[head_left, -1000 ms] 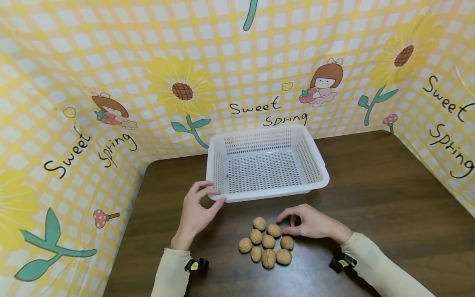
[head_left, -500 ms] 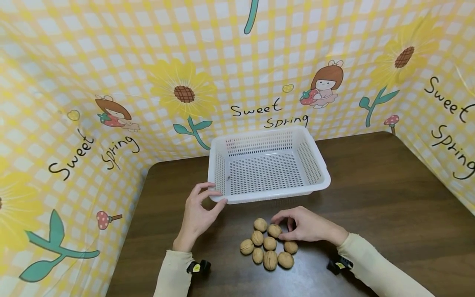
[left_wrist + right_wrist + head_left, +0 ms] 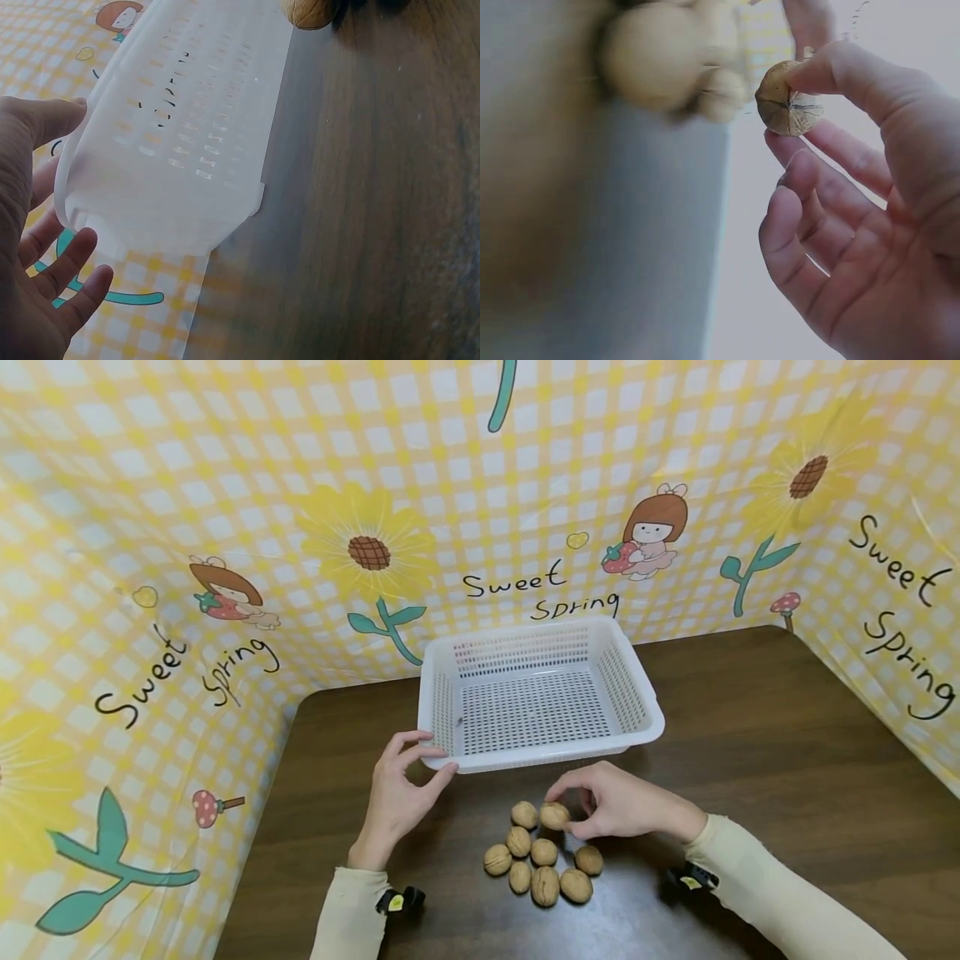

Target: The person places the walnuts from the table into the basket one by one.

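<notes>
A walnut (image 3: 554,815) is pinched between the thumb and fingers of my right hand (image 3: 626,806); its seamed end faces the camera in the right wrist view, where the walnut (image 3: 781,105) sits at the fingertips. Several other walnuts (image 3: 545,885) lie in a loose cluster on the table, just below and left of that hand. My left hand (image 3: 401,802) holds the near left corner of a white plastic basket (image 3: 555,752), thumb on the front rim and fingers over the left side. No walnuts lie in the basket.
The dark wooden table (image 3: 742,727) ends at the back and left against a yellow checked cloth (image 3: 480,468) with printed flowers and figures. The basket stands at the back, close to that cloth. Black straps with cameras (image 3: 401,902) sit on both wrists.
My right hand has moved left onto a walnut at the cluster's upper right, pinched it, and raised it slightly. The left hand stays at the basket corner.
</notes>
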The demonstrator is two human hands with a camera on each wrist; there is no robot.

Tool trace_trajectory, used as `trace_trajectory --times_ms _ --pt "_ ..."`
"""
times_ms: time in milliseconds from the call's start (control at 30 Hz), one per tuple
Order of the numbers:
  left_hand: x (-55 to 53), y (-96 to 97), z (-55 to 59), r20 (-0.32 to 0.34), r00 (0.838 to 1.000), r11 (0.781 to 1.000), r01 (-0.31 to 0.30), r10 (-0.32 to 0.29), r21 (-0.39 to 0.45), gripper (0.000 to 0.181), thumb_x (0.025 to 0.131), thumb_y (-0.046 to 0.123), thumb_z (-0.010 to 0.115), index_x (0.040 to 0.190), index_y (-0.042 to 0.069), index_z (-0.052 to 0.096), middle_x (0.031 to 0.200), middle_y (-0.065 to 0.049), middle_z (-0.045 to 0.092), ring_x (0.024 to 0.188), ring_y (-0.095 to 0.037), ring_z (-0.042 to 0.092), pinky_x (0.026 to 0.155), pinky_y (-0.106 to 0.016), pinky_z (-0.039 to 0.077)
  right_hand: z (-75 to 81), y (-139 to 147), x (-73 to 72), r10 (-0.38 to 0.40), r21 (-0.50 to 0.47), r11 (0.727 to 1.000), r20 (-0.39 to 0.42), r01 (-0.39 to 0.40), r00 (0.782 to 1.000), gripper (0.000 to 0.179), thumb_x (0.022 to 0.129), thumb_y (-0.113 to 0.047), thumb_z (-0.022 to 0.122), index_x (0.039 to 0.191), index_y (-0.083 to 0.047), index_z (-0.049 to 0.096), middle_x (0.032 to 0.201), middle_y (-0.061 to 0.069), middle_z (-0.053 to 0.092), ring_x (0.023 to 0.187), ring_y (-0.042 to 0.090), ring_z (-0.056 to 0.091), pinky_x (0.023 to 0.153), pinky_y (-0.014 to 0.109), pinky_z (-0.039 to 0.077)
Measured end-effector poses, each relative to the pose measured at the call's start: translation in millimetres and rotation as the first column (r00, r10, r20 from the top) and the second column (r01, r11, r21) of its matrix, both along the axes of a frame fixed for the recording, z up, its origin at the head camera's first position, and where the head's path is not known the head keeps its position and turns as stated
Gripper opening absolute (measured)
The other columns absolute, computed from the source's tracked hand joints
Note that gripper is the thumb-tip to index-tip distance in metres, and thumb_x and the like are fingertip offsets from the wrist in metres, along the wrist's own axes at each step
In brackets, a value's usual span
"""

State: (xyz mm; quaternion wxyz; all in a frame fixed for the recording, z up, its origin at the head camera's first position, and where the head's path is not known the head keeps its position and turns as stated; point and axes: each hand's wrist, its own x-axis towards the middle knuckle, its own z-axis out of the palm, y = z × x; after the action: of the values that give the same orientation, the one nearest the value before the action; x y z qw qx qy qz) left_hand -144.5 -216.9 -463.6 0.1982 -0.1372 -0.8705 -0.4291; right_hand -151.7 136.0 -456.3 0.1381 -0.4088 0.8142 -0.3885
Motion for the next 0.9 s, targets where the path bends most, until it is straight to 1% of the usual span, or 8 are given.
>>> trace_trajectory --times_ms 233,333,433,567,633,733,833,900 --pt "0.9 -0.3 -0.2 -0.013 1.000 1.000 0.007 -0.007 -0.007 0.016 0.086 0.021 0.090 0.099 0.016 0.082 0.129 -0.011 0.067 0.126 -0.037 0.063 0.103 -0.055 0.049 44.9 -3.1 -9.9 0.007 0.036 0.999 0.025 -0.008 1.000 0.035 0.090 -0.017 0.081 0.124 -0.019 0.075 0.064 -0.015 0.053 0.056 -0.002 0.047 0.055 0.020 0.044" --pt "1.0 -0.6 -0.2 -0.008 1.000 1.000 0.008 -0.008 -0.004 0.016 0.086 0.022 0.089 0.099 0.016 0.082 0.129 -0.010 0.067 0.126 -0.037 0.063 0.104 -0.056 0.049 61.3 -3.6 -17.3 0.001 0.054 0.999 0.012 -0.002 1.000 0.035 0.089 -0.018 0.081 0.123 -0.019 0.076 0.064 -0.014 0.053 0.058 0.000 0.049 0.056 0.021 0.043" --pt "0.7 -1.1 -0.6 -0.005 1.000 1.000 0.008 -0.008 -0.007 0.017 0.086 0.023 0.089 0.100 0.016 0.082 0.129 -0.010 0.067 0.126 -0.036 0.063 0.105 -0.056 0.049 75.8 -4.2 -25.2 -0.025 0.058 0.998 0.014 0.024 1.000 0.035 0.088 -0.019 0.081 0.123 -0.019 0.077 0.066 -0.013 0.054 0.061 0.003 0.051 0.057 0.022 0.042" --pt "0.5 -1.9 -0.5 -0.005 1.000 1.000 0.007 -0.007 -0.011 0.017 0.087 0.023 0.089 0.100 0.016 0.082 0.129 -0.010 0.067 0.126 -0.033 0.063 0.105 -0.055 0.049 87.9 -6.3 -39.0 -0.051 0.046 0.998 0.032 0.049 0.998 0.037 0.088 -0.017 0.080 0.125 -0.017 0.077 0.070 -0.007 0.057 0.064 0.008 0.053 0.058 0.023 0.041" --pt "0.4 -2.3 -0.5 -0.005 1.000 1.000 0.003 -0.003 -0.007 0.017 0.086 0.023 0.089 0.099 0.016 0.082 0.129 -0.010 0.067 0.126 -0.032 0.063 0.105 -0.055 0.049 90.6 -8.0 -49.0 -0.055 0.048 0.997 0.026 0.053 0.998 0.038 0.088 -0.017 0.078 0.126 -0.015 0.076 0.077 -0.004 0.064 0.066 0.009 0.053 0.060 0.023 0.042" --pt "0.9 -2.1 -0.7 -0.001 1.000 1.000 -0.003 0.003 0.000 0.016 0.087 0.023 0.089 0.100 0.017 0.082 0.130 -0.011 0.067 0.127 -0.033 0.062 0.105 -0.056 0.048 93.5 -10.3 -67.5 -0.065 0.051 0.997 0.029 0.063 0.997 0.039 0.089 -0.016 0.077 0.128 -0.011 0.075 0.102 0.004 0.075 0.069 0.010 0.057 0.061 0.024 0.044" --pt "1.6 -0.9 -1.5 0.004 1.000 1.000 -0.005 0.005 0.009 0.016 0.088 0.024 0.088 0.100 0.016 0.081 0.131 -0.011 0.067 0.128 -0.036 0.062 0.106 -0.057 0.047 98.3 -11.5 -86.5 -0.098 0.053 0.994 0.069 0.094 0.993 0.041 0.090 -0.015 0.077 0.131 -0.010 0.074 0.125 0.008 0.075 0.070 0.013 0.059 0.063 0.026 0.047" --pt "2.3 0.1 -2.1 0.008 1.000 1.000 -0.005 0.005 0.017 0.016 0.088 0.024 0.088 0.100 0.016 0.081 0.131 -0.012 0.067 0.128 -0.038 0.061 0.106 -0.058 0.047 100.7 -12.2 -99.4 -0.125 0.050 0.991 0.094 0.121 0.988 0.043 0.091 -0.015 0.076 0.133 -0.009 0.073 0.131 0.011 0.073 0.071 0.015 0.059 0.065 0.027 0.049"
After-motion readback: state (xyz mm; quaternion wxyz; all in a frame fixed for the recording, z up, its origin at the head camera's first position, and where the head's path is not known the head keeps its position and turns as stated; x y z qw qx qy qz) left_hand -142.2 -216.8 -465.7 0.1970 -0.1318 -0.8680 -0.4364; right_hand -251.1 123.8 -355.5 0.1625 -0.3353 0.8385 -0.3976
